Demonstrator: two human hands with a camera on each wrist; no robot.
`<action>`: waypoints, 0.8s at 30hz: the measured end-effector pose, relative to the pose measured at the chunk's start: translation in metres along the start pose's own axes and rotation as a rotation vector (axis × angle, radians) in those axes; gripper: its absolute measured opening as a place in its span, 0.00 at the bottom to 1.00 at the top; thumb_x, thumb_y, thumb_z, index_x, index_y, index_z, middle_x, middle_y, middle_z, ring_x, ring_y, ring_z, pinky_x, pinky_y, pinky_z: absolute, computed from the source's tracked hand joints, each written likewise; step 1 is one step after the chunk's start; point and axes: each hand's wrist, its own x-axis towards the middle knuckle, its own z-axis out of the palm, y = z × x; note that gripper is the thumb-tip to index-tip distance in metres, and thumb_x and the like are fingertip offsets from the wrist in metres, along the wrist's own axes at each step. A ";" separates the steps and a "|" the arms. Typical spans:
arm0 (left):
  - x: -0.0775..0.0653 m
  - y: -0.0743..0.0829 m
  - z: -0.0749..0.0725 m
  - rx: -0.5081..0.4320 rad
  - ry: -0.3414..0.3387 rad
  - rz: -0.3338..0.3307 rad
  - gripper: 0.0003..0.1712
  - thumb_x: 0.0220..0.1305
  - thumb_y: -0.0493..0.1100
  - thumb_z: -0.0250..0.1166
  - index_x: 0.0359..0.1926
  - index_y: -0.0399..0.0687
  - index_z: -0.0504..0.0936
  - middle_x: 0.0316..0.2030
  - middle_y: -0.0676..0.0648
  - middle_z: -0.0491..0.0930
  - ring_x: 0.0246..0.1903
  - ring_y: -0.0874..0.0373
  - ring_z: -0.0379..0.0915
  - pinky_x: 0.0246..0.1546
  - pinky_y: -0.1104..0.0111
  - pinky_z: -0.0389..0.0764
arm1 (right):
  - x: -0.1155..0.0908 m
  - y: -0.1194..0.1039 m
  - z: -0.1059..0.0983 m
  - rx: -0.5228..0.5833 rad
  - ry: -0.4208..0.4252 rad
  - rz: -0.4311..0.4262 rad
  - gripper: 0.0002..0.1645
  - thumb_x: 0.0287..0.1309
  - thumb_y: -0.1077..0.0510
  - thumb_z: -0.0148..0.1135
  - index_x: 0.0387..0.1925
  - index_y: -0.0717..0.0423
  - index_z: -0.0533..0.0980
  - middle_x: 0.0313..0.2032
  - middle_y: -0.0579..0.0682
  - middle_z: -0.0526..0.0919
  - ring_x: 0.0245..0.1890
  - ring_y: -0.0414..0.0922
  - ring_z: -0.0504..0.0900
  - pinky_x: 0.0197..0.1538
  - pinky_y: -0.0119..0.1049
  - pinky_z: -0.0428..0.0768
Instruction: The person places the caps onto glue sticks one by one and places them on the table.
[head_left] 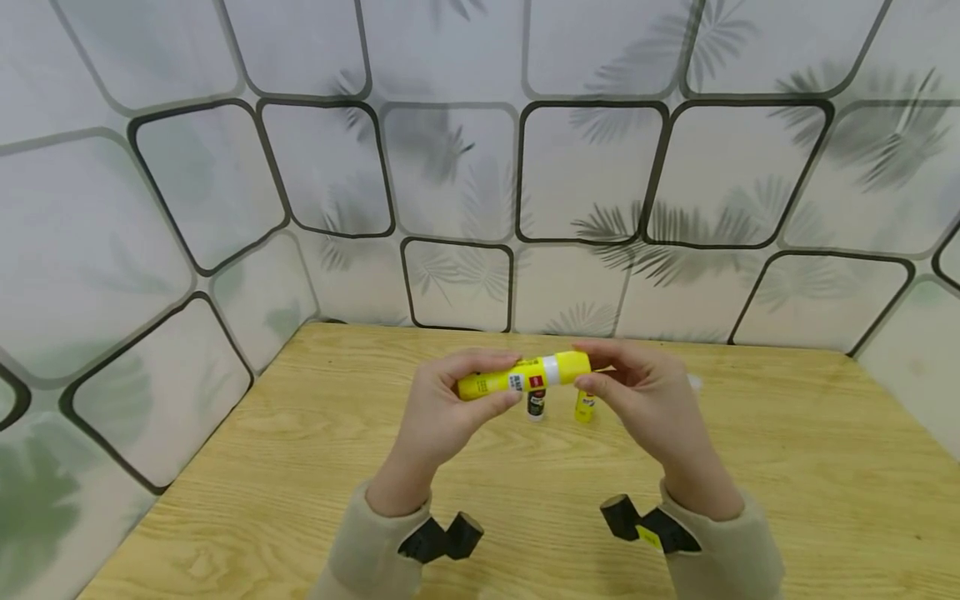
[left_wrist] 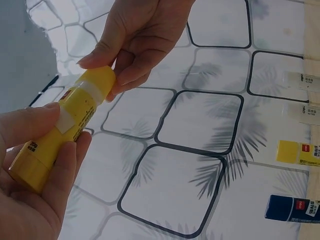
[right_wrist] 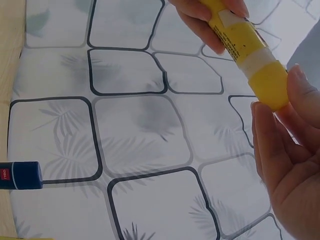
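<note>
A large yellow glue stick [head_left: 496, 383] with a white band near one end is held lengthwise above the table. My left hand [head_left: 442, 408] grips its labelled body between thumb and fingers. At the other end, the thumb and fingers of my right hand [head_left: 648, 400] pinch the plain yellow cap [right_wrist: 269, 85]. Past the hands, a dark blue glue stick [head_left: 536, 406] and a smaller yellow glue stick [head_left: 585, 407] stand upright on the table; the held stick partly covers both in the head view.
Two clear labelled items [left_wrist: 302, 111] stand in line with the small glue sticks; my right hand mostly hides them in the head view. The wooden table [head_left: 285, 500] meets patterned wall panels [head_left: 457, 283] at its back and sides. Both wrists carry small black devices [head_left: 442, 537].
</note>
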 end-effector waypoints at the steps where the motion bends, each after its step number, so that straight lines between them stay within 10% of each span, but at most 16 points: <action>1: 0.000 0.000 0.000 0.002 -0.001 0.000 0.16 0.45 0.26 0.66 0.39 0.32 0.80 0.40 0.41 0.78 0.36 0.55 0.74 0.31 0.65 0.77 | 0.000 0.000 0.000 -0.016 0.000 0.000 0.16 0.45 0.73 0.61 0.41 0.68 0.76 0.30 0.50 0.80 0.24 0.41 0.76 0.24 0.28 0.74; 24: -0.002 0.002 0.005 0.013 0.025 -0.132 0.14 0.49 0.32 0.66 0.40 0.37 0.81 0.36 0.43 0.79 0.25 0.57 0.70 0.23 0.71 0.74 | -0.002 0.000 0.001 -0.045 0.006 -0.129 0.14 0.48 0.73 0.58 0.40 0.68 0.76 0.29 0.50 0.78 0.23 0.39 0.74 0.22 0.27 0.72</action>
